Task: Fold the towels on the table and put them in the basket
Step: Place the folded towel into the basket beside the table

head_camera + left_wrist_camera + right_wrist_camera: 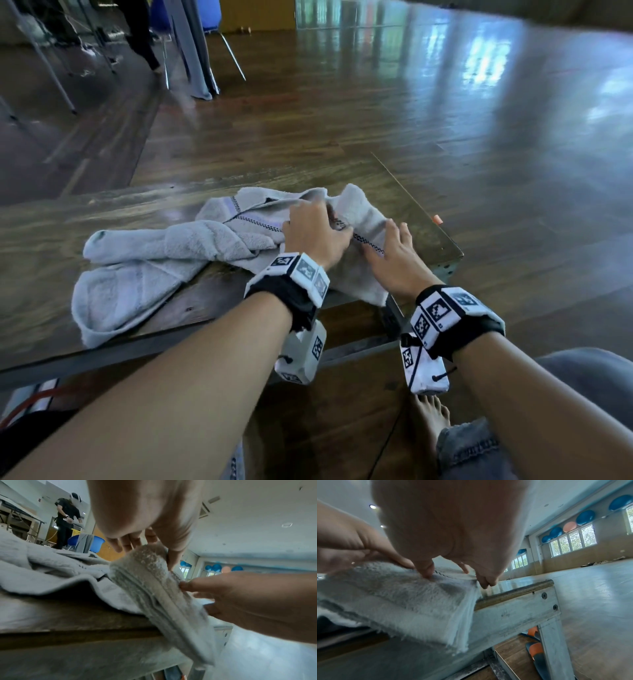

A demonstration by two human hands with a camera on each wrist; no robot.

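Note:
A pale grey towel [356,209] with a dark checked stripe lies bunched near the right end of the wooden table [44,236]. One flap hangs over the near edge. My left hand [318,222] grips a raised fold of it, fingers curled over the top [135,543]. My right hand [394,243] lies just to the right, its spread fingers pressing on the same towel [426,573] close to the towel's right border. More grey towelling [137,270] sits crumpled to the left; I cannot tell whether it is a separate towel. No basket is in view.
The table's right corner [455,255] lies close to my right hand, with a small orange tag [436,219] on that edge. Orange and blue objects [535,649] lie on the floor under the table. A person [67,520] stands far off by a blue chair [96,543].

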